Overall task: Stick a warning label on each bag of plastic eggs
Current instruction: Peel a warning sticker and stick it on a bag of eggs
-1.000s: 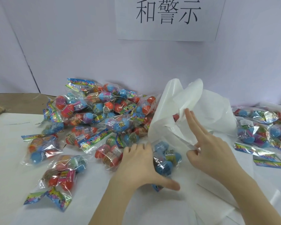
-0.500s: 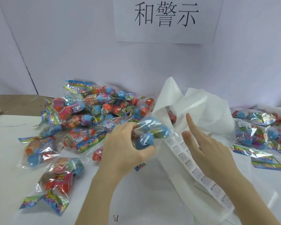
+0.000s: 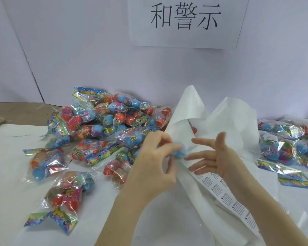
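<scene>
A bag of plastic eggs (image 3: 178,153), blurred and crinkly clear film around a blue egg, sits pinched in my left hand (image 3: 155,167). My right hand (image 3: 219,162) hovers just beside it, fingers spread, above a strip of printed warning labels (image 3: 222,190) on crumpled white backing paper (image 3: 190,107).

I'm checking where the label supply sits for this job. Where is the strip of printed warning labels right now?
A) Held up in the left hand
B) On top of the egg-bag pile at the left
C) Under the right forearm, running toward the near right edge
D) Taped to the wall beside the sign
C: the strip of warning labels lies on the white backing paper, passing beneath the right hand and its forearm.
</scene>
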Demonstrator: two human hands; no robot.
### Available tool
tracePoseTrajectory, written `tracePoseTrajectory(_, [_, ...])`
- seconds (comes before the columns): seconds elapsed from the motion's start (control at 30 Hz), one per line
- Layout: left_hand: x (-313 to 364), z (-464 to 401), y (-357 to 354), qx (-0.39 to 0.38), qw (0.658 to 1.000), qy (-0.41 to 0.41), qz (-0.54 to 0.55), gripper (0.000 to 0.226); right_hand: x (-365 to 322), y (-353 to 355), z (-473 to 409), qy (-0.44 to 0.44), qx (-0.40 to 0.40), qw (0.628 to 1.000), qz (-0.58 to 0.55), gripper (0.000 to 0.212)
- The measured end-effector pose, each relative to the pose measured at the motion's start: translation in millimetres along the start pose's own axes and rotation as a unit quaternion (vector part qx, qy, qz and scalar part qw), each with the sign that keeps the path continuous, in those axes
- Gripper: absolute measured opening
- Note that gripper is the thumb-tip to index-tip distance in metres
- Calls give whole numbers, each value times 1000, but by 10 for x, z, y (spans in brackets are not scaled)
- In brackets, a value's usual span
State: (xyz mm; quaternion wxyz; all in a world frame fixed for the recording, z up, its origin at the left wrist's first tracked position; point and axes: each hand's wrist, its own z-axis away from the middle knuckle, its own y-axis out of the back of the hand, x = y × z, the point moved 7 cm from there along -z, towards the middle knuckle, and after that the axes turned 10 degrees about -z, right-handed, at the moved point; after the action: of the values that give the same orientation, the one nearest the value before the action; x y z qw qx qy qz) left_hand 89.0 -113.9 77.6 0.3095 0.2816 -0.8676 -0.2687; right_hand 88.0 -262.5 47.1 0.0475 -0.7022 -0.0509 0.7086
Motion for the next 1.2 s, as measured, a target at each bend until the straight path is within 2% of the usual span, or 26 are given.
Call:
tracePoseTrajectory(0.07, [10,13,-68,-31,999,16,36,25,83,-89,32,-28,-9,999,42,80])
tracePoseTrajectory(0.17, [-119,23,-124,-74,995,64,-17,39,206,-179,59,-44,-23,992,114,51])
tracePoseTrajectory(0.23, [-237,67,-189,-149,981,80,-90,59,230,-208,61,-49,-35,991,123,45])
tracePoseTrajectory(0.3, [-349,151,-323,-256,952,88,-145,76,239,-200,54,-53,-45,990,123,46])
tracePoseTrajectory(0.37, [-359,187,-386,-292,938,84,-165,83,233,-216,75,-52,-61,988,135,49])
tracePoseTrajectory(0.43, [-324,147,-348,-258,948,76,-168,78,198,-210,73,-40,-56,990,120,46])
tracePoseTrajectory(0.53, [-291,73,-186,-160,972,80,-150,74,93,-180,75,-16,-55,996,62,40])
tracePoseTrajectory(0.63, [-197,20,-1,-59,992,76,-78,74,-4,-137,91,10,-54,998,-24,46])
tracePoseTrajectory(0.73, [-47,-9,126,15,999,34,-8,73,-16,-85,65,4,-9,997,-81,53])
tracePoseTrajectory(0.83, [166,11,93,14,999,-46,-5,77,20,-109,27,-19,-5,995,-96,59])
tracePoseTrajectory(0.93, [310,42,-41,-31,995,-92,4,78,-48,-136,65,36,-29,995,-84,28])
tracePoseTrajectory(1.0, [287,37,-42,-29,997,-69,-5,84,-62,-65,72,54,-5,993,-105,27])
tracePoseTrajectory(1.07, [239,16,60,21,999,-34,-10,84,-56,34,58,51,25,983,-173,23])
tracePoseTrajectory(1.13, [207,10,172,76,996,7,34,77,-84,79,51,54,31,970,-233,18])
tracePoseTrajectory(1.2, [136,7,181,85,989,75,100,78,-94,80,60,51,30,962,-266,14])
